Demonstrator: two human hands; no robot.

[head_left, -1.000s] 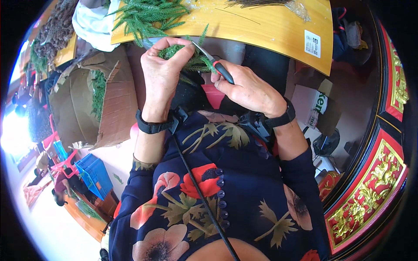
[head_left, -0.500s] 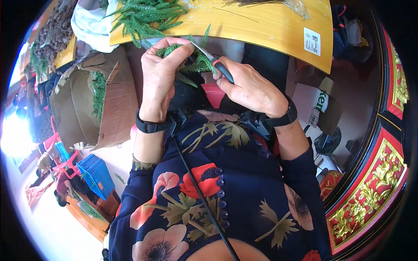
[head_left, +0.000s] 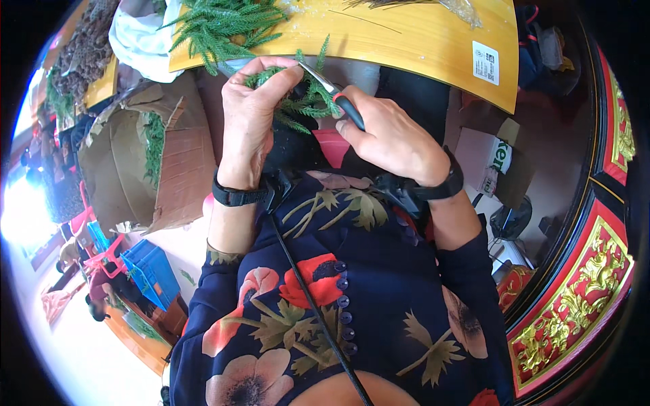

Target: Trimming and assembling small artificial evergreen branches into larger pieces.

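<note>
My left hand [head_left: 253, 101] is closed, thumb and fingertips pinched on a green artificial pine sprig [head_left: 308, 101], whose needled branches spread beneath and to the right of the fingers. My right hand [head_left: 393, 135] wraps round a slim pointed metal tool with a black-and-red handle [head_left: 350, 112]. Its bright metal end slants up to the left and meets the sprig by my left thumb. The exact kind of tool is unclear. A heap of similar green sprigs [head_left: 227, 27] lies on the yellow tabletop [head_left: 433, 64] just beyond my left hand.
A torn cardboard box [head_left: 183, 162] with greenery inside stands at the left, below a white bag [head_left: 145, 40]. Farther left are a blue crate [head_left: 152, 274] and another person [head_left: 99, 294]. Thin brown stems [head_left: 386, 3] lie at the table's far edge. Red-and-gold carved panels [head_left: 575, 298] line the right.
Both hands stay almost in place, with only a slight shift. The sprig and the tool's tip still meet at my left thumb.
</note>
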